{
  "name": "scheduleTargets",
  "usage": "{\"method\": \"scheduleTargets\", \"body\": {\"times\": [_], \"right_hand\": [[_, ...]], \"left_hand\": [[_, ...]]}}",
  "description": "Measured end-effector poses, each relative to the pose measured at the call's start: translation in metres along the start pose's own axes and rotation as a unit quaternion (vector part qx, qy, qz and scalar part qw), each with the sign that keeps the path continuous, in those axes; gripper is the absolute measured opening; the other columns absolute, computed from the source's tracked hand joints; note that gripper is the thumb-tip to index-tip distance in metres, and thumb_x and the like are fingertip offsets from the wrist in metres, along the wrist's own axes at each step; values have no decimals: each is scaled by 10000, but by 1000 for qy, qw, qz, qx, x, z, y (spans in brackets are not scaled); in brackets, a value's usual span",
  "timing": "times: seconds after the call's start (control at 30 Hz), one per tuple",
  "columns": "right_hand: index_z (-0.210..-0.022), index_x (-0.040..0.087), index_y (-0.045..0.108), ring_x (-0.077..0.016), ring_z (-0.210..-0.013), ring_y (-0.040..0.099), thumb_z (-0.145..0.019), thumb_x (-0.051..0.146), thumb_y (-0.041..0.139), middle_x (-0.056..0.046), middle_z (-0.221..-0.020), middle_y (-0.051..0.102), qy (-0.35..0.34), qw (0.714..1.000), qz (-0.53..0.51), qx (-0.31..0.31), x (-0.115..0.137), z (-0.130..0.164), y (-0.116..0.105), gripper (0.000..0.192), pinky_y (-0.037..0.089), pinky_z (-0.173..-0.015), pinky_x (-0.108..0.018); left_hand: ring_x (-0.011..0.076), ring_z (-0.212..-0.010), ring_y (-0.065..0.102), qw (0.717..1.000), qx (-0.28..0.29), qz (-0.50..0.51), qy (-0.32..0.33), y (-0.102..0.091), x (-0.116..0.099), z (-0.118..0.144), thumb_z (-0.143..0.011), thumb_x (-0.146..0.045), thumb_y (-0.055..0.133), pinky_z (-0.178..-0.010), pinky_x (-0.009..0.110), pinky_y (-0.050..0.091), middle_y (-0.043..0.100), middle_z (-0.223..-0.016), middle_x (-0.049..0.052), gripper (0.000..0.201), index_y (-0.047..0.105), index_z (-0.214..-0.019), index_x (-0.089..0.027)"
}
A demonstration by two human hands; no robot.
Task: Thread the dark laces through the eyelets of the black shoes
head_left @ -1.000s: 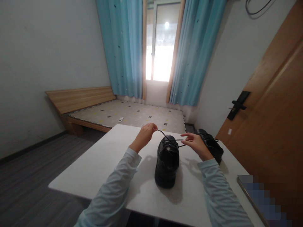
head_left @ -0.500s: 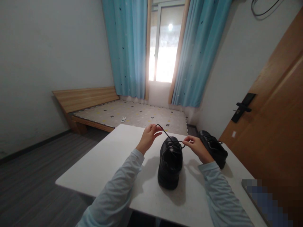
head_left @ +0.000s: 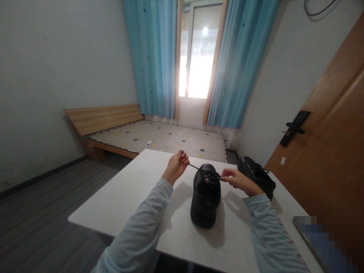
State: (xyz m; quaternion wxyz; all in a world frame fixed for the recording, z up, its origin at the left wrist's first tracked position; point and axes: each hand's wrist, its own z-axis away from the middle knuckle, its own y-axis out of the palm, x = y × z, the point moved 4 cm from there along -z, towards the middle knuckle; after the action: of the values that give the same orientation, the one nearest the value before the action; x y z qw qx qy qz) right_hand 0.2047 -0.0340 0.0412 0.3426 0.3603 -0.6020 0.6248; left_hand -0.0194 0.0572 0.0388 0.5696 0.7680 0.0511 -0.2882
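A black shoe (head_left: 205,203) stands on the white table (head_left: 119,193), its heel towards me and its toe pointing away. My left hand (head_left: 176,165), to the left of the toe, is closed round one end of the shoelace (head_left: 194,167), which runs taut from the fist to the top of the shoe. On the other side, my right hand (head_left: 233,178) pinches the lace close to the eyelets. A second black shoe (head_left: 257,174) with its lace tied rests behind my right hand, partly hidden by it.
A flat, blurred-out object (head_left: 315,242) lies at the table's right edge. Behind the table is a bed (head_left: 170,138) with a small white remote-like object (head_left: 149,143) on it. A brown door (head_left: 321,151) stands to the right.
My left hand has closed into a fist round the lace, and the slack, curved lace is now pulled straight. The loop near my right hand has drawn in closer to the shoe.
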Motion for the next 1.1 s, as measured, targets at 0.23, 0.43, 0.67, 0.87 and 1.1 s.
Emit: {"method": "scheduleTargets", "body": {"times": [0.23, 0.43, 0.67, 0.87, 1.1], "right_hand": [[-724, 177, 571, -95, -490, 443, -636, 304, 639, 14, -634, 526, -70, 993, 1, -92, 5, -5, -4, 169, 331, -411, -213], [-950, 221, 657, -217, -931, 542, -810, 301, 529, -76, -1001, 592, -242, 944, 119, -189, 45, 12, 12, 205, 444, -776, -360], [-992, 311, 702, -255, -1041, 493, -831, 261, 543, -54, -1088, 620, -317, 907, 255, -111, 59, 18, 46, 231, 365, -914, -449], [-936, 293, 725, -235, -923, 507, -821, 245, 551, -56, -933, 641, -303, 908, 270, -102, 54, 15, 46, 214, 386, -844, -422], [-980, 291, 707, -220, -860, 517, -820, 243, 536, -49, -879, 649, -290, 922, 244, -82, 55, 15, 47, 239, 398, -802, -386]], "left_hand": [[23, -471, 341, 982, -4, -185, 32, 1, -3, 1, -708, -374, 695, -425, 132, 255, 403, -586, -64, 314, 517, -820, -140], [63, -568, 452, 892, 4, -442, 93, 6, -8, 6, -727, -375, 649, -491, 163, 327, 524, -626, -23, 344, 633, -981, -144], [150, -735, 604, 787, 102, -601, 89, 8, -1, 6, -716, -341, 653, -682, 244, 456, 702, -794, 56, 231, 715, -831, -150], [134, -700, 609, 743, 187, -642, 34, 8, 7, 12, -729, -247, 632, -675, 227, 470, 699, -756, 45, 139, 708, -791, -148], [124, -686, 580, 675, 212, -706, 40, 8, 6, 12, -728, -265, 646, -639, 206, 442, 672, -739, 38, 143, 715, -801, -165]]}}
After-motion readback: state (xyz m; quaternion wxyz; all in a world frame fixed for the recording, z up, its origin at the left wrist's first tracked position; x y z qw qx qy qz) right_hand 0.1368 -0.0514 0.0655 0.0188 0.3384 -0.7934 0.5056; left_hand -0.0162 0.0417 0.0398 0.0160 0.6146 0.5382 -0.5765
